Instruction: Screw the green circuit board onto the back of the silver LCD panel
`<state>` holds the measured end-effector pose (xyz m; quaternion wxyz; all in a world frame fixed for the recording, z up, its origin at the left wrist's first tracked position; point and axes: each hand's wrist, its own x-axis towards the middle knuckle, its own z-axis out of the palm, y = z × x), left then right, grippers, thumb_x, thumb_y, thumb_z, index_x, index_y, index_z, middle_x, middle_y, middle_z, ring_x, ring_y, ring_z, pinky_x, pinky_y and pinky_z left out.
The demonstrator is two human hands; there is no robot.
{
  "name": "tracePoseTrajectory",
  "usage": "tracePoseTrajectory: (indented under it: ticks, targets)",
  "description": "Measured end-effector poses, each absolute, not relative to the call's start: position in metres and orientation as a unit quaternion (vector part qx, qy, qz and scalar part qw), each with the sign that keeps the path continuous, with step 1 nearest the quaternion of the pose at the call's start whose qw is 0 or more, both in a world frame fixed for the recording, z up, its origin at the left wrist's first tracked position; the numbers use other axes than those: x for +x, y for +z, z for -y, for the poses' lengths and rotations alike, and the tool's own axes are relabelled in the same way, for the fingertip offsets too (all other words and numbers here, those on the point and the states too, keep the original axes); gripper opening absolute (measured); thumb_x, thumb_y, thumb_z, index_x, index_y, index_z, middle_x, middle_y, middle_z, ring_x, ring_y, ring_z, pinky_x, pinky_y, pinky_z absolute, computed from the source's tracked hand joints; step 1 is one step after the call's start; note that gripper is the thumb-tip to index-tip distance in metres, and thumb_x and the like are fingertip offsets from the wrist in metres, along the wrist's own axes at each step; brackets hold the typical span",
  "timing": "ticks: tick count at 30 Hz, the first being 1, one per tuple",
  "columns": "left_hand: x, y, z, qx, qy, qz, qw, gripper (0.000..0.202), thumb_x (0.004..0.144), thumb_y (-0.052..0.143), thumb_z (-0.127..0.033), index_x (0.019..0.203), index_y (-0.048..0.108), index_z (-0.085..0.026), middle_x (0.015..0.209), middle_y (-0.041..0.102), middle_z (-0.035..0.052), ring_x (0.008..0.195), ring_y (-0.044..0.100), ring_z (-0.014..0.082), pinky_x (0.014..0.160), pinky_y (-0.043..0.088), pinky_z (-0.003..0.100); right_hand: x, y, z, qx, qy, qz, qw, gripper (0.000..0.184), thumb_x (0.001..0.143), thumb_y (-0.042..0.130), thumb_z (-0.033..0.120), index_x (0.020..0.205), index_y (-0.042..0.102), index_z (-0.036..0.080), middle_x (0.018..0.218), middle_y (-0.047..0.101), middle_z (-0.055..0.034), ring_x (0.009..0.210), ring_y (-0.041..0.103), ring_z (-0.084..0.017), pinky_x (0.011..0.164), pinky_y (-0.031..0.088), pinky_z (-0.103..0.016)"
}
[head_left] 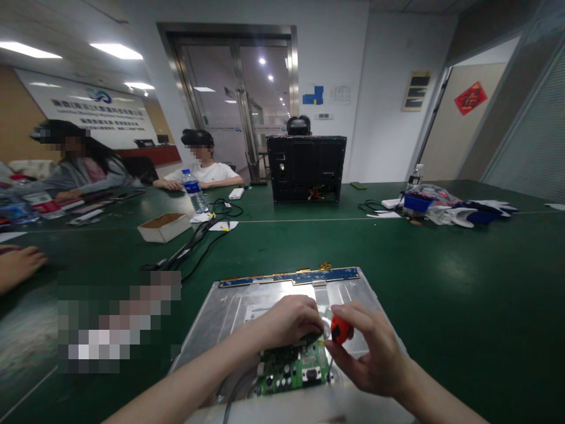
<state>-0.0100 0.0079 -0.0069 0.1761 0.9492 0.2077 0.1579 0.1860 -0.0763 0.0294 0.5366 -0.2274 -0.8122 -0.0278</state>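
A flat metal display panel (207, 341) lies on the table in front of me, with a narrow blue circuit strip (291, 277) along its far edge. On the panel's near part sits a green circuit board (289, 365). My left hand (293, 318) is closed over the board's far edge, its fingertips curled down out of sight; what they pinch is hidden. Between thumb and fingers, my right hand (375, 353) grips a screwdriver (340, 330) by its red and black handle. Its thin shaft appears to reach down by the board's right edge.
Black cables (189, 241), a small open box (164, 227) and a water bottle (194, 191) stand ahead to the left. A black monitor casing (306, 168) is upright across the table. Gloves and bags (459, 209) lie far right. Other people sit left and opposite.
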Motion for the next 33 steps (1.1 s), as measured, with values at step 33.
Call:
tracePoseTrajectory:
  ticks: [33]
  targets:
    - [-0.008,-0.012,-0.009,0.925,0.152,-0.247,0.245,0.004,0.084,0.074,-0.014,0.085,0.073,-0.018,0.085,0.068,0.0016,0.079,0.064,0.0155,0.070,0.044,0.022,0.193,0.011,0.039,-0.276,-0.012,0.771,0.573,0.038,0.099,0.053,0.022,0.134,0.041,0.024,0.080,0.062,0.0012,0.060,0.063,-0.013,0.051,0.059,-0.021]
